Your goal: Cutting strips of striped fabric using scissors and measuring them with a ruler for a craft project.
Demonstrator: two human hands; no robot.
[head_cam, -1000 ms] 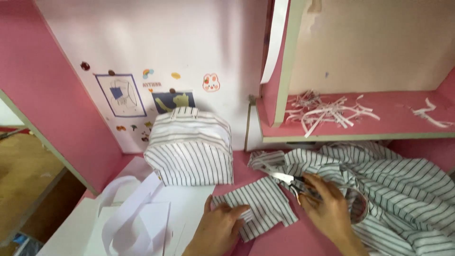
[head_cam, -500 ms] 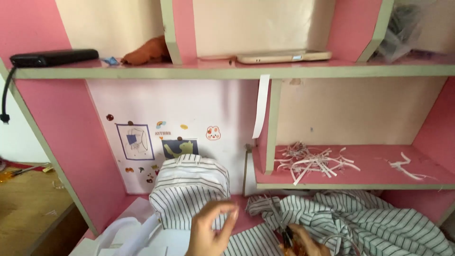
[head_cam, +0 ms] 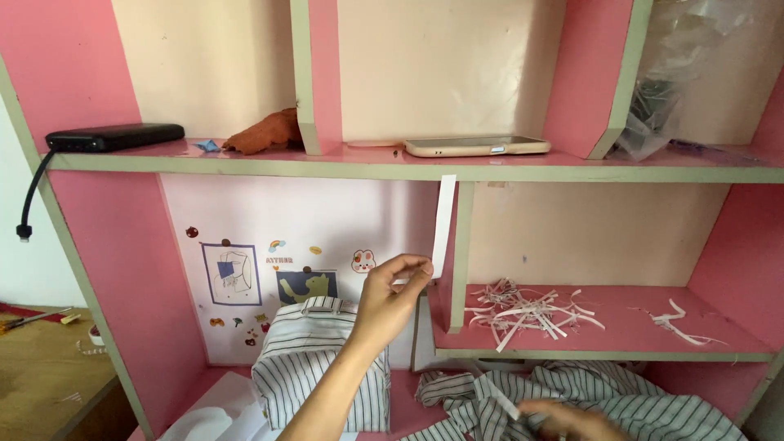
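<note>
1. The left hand point(head_cam: 392, 298) is raised in front of the pink shelf unit point(head_cam: 98, 237), thumb and forefinger pressed together just below a white paper strip point(head_cam: 443, 216) that hangs from the edge of the upper shelf; I cannot tell whether the fingertips actually touch it.
2. The right hand point(head_cam: 572, 418) is low at the bottom edge, blurred, resting on the striped cloth point(head_cam: 653, 400); a thin pale sliver shows beside it, and I cannot tell how its fingers are set.
3. A striped bag point(head_cam: 314, 363) stands just left of the cloth, under the raised forearm.
4. Shredded white paper scraps point(head_cam: 527, 310) lie on the lower shelf to the right.
5. On the upper shelf lie a phone point(head_cam: 478, 146), a black power bank point(head_cam: 114, 136) and a rust-coloured rag point(head_cam: 265, 132).
</note>
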